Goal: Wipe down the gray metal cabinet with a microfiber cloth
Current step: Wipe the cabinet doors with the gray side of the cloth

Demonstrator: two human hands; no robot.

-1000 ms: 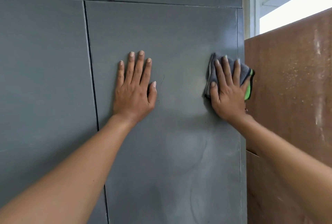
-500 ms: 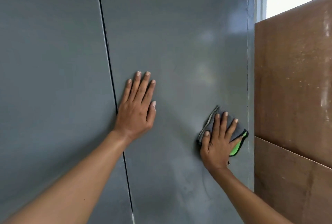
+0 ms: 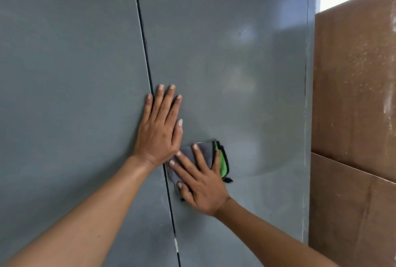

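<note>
The right hand had swept its folded gray-and-green microfiber cloth leftward across the gray metal cabinet, fingers flat, toward the flat, bracing left hand, risking a collision.

There is a single view, from a camera on the person's head, facing straight at the gray metal cabinet from close, within arm's reach. Both forearms enter from the bottom edge. The door seam runs above the left hand; a brown panel fills the edge beyond the right hand.
</note>
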